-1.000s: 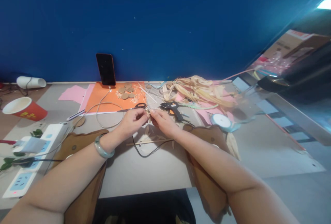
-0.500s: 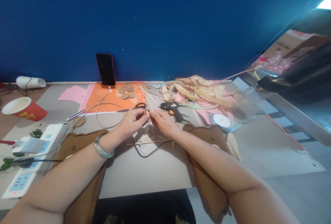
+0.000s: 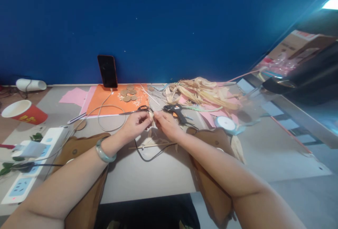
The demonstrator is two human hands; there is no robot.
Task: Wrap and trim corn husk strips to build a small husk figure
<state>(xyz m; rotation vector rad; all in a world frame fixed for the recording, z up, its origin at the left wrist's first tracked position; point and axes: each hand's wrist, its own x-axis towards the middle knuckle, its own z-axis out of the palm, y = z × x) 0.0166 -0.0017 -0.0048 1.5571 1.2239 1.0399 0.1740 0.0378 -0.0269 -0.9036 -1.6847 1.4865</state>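
My left hand [image 3: 136,126] and my right hand [image 3: 168,126] meet over the middle of the table, fingertips pinched close together. Between them shows a small pale piece [image 3: 151,115] that looks like dried corn husk, mostly covered by the fingers. Just beyond my left hand lie black-handled scissors [image 3: 143,108]. A black glue gun [image 3: 177,111] rests on its side past my right hand, its cord looping below both hands. Under them are husk scraps [image 3: 150,135] and a thin stick [image 3: 151,145]. Dried corn husks [image 3: 203,93] are heaped at the back right.
Small wooden discs [image 3: 127,98] lie on orange paper [image 3: 105,104]. A phone [image 3: 107,71] leans on the blue partition [image 3: 163,28]. At left are a red paper cup [image 3: 34,113] and a power strip [image 3: 21,183]. A ribbon roll [image 3: 225,123] lies at right; brown padded pieces [image 3: 84,172] sit beneath my forearms.
Both hands stay together in almost the same place, with only slight finger movement. The whole view has shifted very slightly.
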